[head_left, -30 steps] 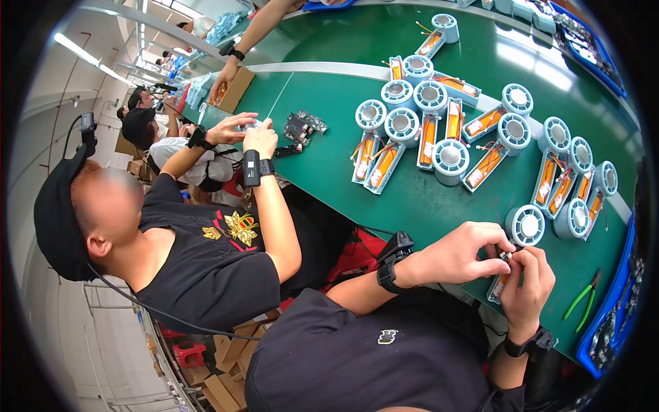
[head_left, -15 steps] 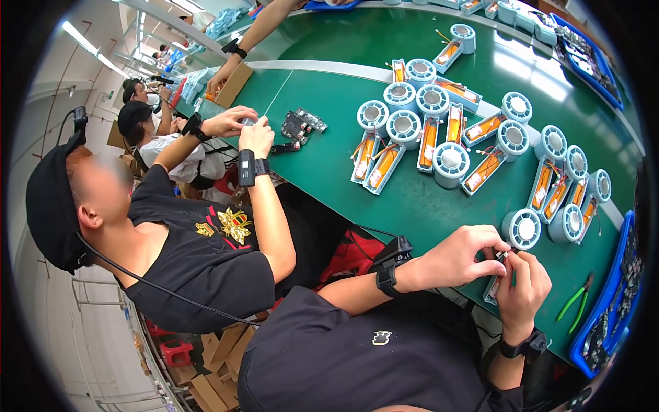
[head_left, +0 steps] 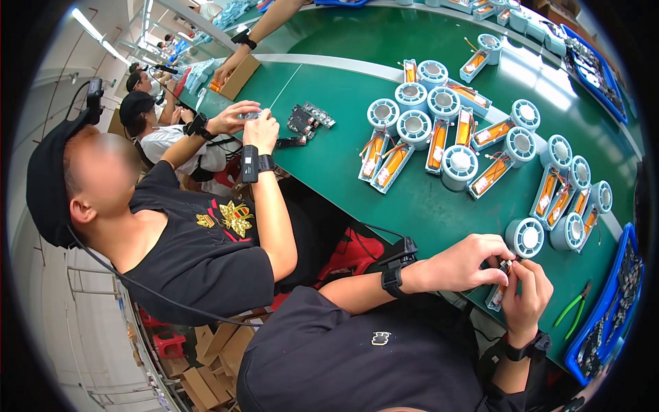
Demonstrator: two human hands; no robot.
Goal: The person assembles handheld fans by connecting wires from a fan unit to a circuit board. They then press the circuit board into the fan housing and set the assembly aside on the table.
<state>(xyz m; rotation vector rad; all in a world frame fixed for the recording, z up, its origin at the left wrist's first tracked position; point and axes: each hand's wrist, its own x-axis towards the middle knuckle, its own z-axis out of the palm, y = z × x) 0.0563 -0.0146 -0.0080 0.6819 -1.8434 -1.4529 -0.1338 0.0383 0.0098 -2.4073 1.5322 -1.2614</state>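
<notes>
Head view. The left grip (head_left: 473, 264) is closed: thumb and index finger pinch a small dark-and-white part (head_left: 506, 264). The right grip (head_left: 528, 292) has its fingers curled in, with the fingertips at the same part; whether they clamp it cannot be told. A black wrist strap (head_left: 392, 278) sits behind the left grip.

The light-blue unit (head_left: 525, 237) is located at the grips. Its round slotted head faces up just beyond the fingertips. A narrow handle section (head_left: 495, 296) extends on the near side, between the two grips, over the edge of the desk (head_left: 412, 209). The joint between head and handle is hidden by the fingers.

Beyond the grips, a group of similar units (head_left: 459, 167) rests on the green surface. Most have handles with orange inserts and loose thin wires; they lie at mixed angles, several touching one another.

To the right of the right grip lie cutters (head_left: 583, 296) with green handles. Farther right, a blue tray (head_left: 575, 369) contains many small dark parts.

Well to the left of the left grip, a co-worker's hands (head_left: 261, 132) are raised near dark circuit boards (head_left: 302, 122). Beyond them, another person's hand (head_left: 225, 70) reaches into a cardboard box (head_left: 241, 77).
</notes>
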